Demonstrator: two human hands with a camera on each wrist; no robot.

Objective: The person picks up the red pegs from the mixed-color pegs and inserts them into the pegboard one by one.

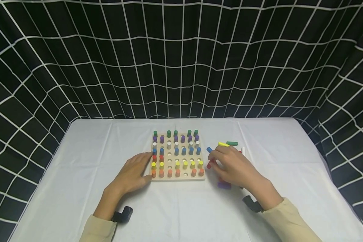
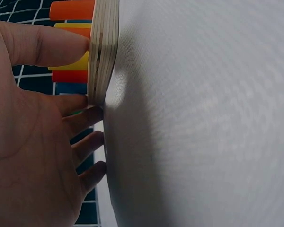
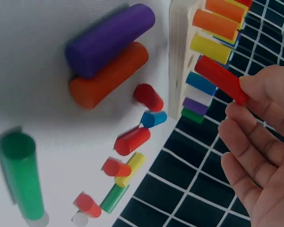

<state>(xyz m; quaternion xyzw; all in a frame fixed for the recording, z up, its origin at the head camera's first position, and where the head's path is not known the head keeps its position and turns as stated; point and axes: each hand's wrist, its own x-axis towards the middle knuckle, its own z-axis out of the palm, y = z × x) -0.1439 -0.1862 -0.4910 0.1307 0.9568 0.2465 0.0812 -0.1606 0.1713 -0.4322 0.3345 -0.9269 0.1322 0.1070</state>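
Note:
A square wooden pegboard (image 1: 178, 179) lies flat, with colored pegs standing upright in rows. Its red row shows two pegs (image 1: 161, 158) at the left end; some holes in other rows are bare. My left hand (image 1: 132, 174) rests at the board's left side, thumb against the wooden edge (image 2: 103, 52) and fingers extended beside it. Right of the board, my right hand (image 1: 234, 166) pinches a red peg (image 3: 221, 79) between thumb and fingertips, the other fingers loosely bent. This peg is held above the table, apart from the board.
Loose pegs lie right of the board, partly hidden under my right hand: a green peg (image 1: 232, 143), a yellow peg (image 1: 223, 144), a blue peg (image 1: 209, 149), a purple peg (image 1: 224, 185), an orange peg (image 3: 109, 75) and several red ones. A white cloth (image 1: 87, 148) covers the table.

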